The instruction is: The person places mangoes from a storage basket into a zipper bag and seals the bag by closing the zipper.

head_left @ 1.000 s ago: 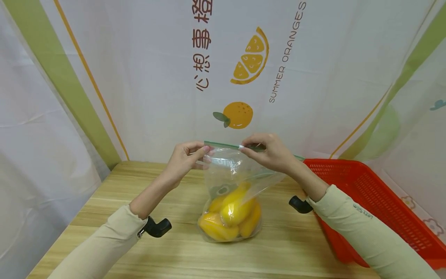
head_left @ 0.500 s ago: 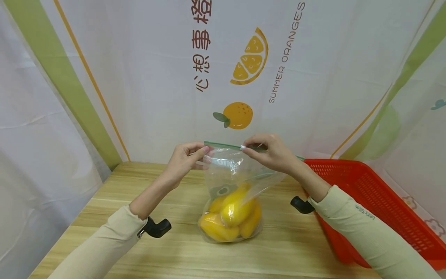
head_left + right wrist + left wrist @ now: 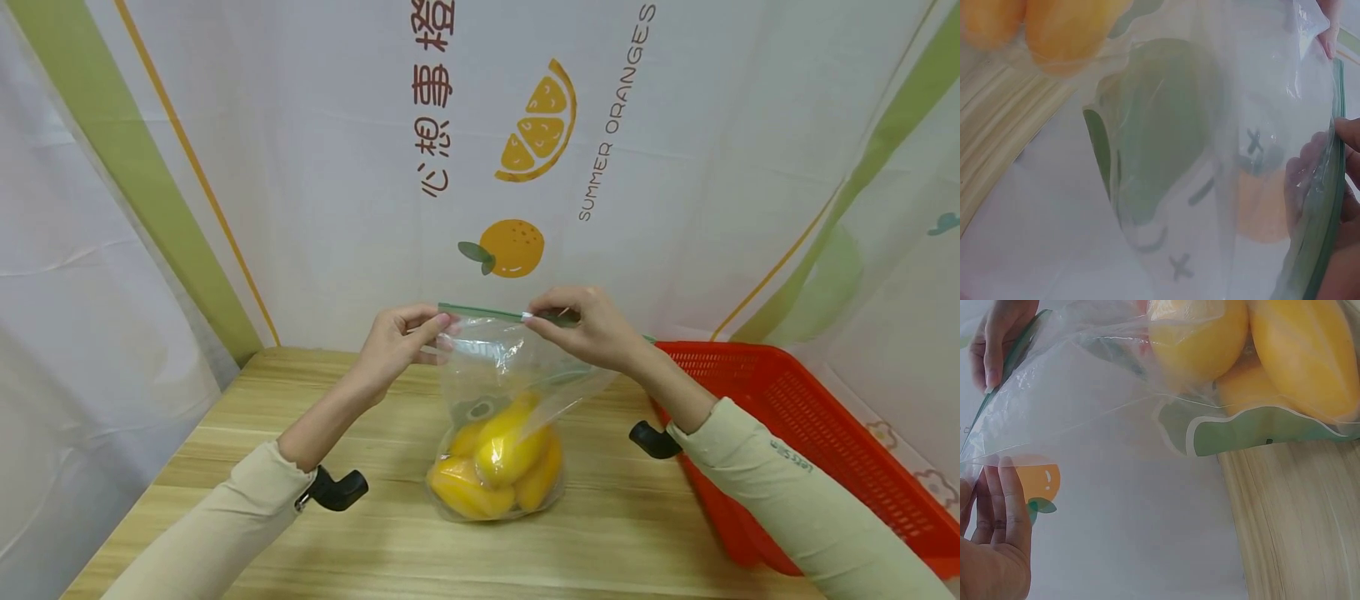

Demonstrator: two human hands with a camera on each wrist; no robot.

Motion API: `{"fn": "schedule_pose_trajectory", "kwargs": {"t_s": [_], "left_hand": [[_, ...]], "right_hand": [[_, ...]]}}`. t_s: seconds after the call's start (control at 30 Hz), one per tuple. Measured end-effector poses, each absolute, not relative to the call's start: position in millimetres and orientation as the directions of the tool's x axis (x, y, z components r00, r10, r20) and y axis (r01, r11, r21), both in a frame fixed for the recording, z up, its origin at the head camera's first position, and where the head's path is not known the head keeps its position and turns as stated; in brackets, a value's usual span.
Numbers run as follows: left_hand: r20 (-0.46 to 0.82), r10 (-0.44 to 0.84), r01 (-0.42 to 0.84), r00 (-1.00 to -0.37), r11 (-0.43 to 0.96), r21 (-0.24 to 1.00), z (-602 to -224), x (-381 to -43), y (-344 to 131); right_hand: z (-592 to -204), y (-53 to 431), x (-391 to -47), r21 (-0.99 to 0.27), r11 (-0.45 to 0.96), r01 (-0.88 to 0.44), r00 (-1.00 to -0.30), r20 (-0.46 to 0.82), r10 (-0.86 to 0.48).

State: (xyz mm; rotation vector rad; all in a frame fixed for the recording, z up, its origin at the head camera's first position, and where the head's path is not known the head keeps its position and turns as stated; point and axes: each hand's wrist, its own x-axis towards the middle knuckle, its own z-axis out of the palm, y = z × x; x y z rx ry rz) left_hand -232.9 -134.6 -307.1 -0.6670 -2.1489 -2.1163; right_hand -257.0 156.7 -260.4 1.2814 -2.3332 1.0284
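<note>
A clear zip bag (image 3: 480, 367) with a green closure strip (image 3: 480, 311) stands on the table, holding several yellow mangoes (image 3: 504, 458) in its bottom. My left hand (image 3: 393, 346) pinches the bag's top left corner between thumb and fingers. Further along the strip, my right hand (image 3: 585, 329) grips the closure between thumb and forefinger; a small white spot shows at the thumb tip, too small to identify. The bag's right part slopes down behind the right hand. In the right wrist view, right-hand fingers (image 3: 1304, 172) show through the plastic behind the green strip.
A red plastic basket (image 3: 780, 375) stands at the right, partly behind the right forearm. The wooden table (image 3: 300, 550) meets a printed white curtain (image 3: 337, 208) at its back edge. Black wrist mounts (image 3: 341, 490) stick out from both sleeves.
My right hand has slid slightly to the right along the green strip. The left hand, the bag and the mangoes stay almost where they were.
</note>
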Motion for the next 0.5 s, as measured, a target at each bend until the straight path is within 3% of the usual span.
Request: {"fn": "schedule_pose_trajectory", "kwargs": {"t_s": [0.5], "left_hand": [[0.332, 0.264, 0.335, -0.906, -0.032, 0.942, -307.3, -231.2, -135.7]], "right_hand": [[-260.3, 162.4, -255.6, -0.436, 0.369, -0.821, -0.567, 0.551, -0.612]]}}
